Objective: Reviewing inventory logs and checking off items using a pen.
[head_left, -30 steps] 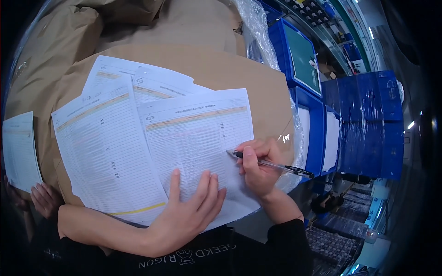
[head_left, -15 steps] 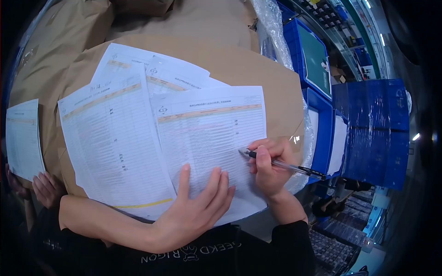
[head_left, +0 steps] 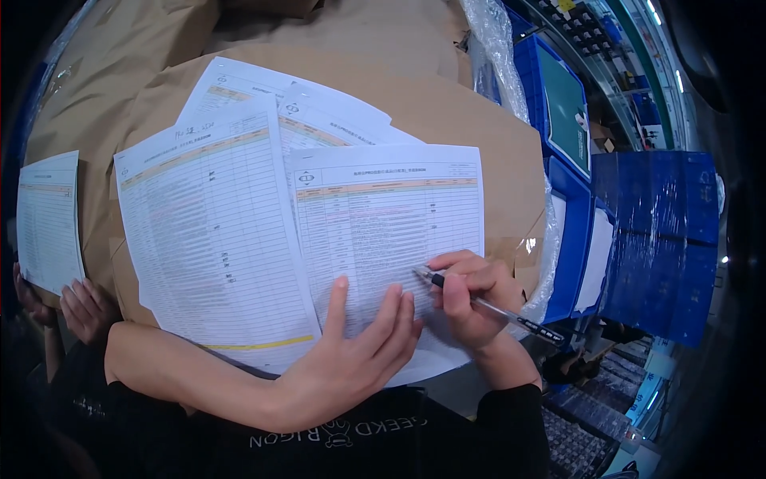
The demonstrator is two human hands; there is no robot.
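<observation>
A printed table sheet (head_left: 383, 231) lies in front of me on brown wrapping paper. My left hand (head_left: 359, 351) rests palm down across its lower part, fingers stretched out and apart. In my right hand (head_left: 479, 299) is a clear-barrelled pen (head_left: 511, 315), pinched near its dark grip. The pen's tip points at the sheet's rows, right of my left fingertips; I cannot tell whether it touches. To the left, another printed sheet (head_left: 199, 231) with a yellow line near its bottom is partly under the first. More sheets (head_left: 247, 80) stick out behind these two.
At the far left, another person's hands (head_left: 84, 307) hold a printed sheet (head_left: 49, 215). Brown paper (head_left: 439, 104) covers the work surface, with clear plastic wrap (head_left: 495, 56) along its right side. Blue bins (head_left: 570, 247) and wrapped blue crates (head_left: 658, 239) stand to the right.
The whole view has shifted, so the sheets sit farther right in the picture. Across the front sheet, my right hand with the pen has moved slightly left and nearer me. My left hand stays flat.
</observation>
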